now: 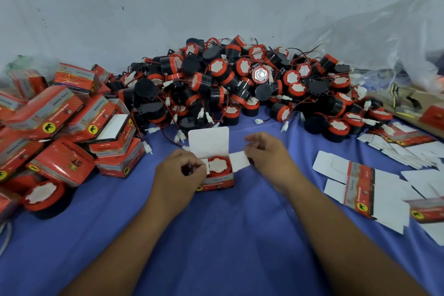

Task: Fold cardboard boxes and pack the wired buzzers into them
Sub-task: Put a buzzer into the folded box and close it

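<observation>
Soft, even, dimmish light, faint shadows (wide-angle bending at edges), slight blur throughout.

Left hand (179,170) and right hand (269,154): bare. Forearms (134,235): bare through to the frame edge at 6 o'clock.

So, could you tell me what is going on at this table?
A person is mid-packing. One buzzer sits in the open box on the blue cloth, top flap up. The left hand pinches its left side flap; the right hand is at the right flap, grip unclear. Loose buzzers are heaped behind, packed boxes left, flat boxes right.
</observation>
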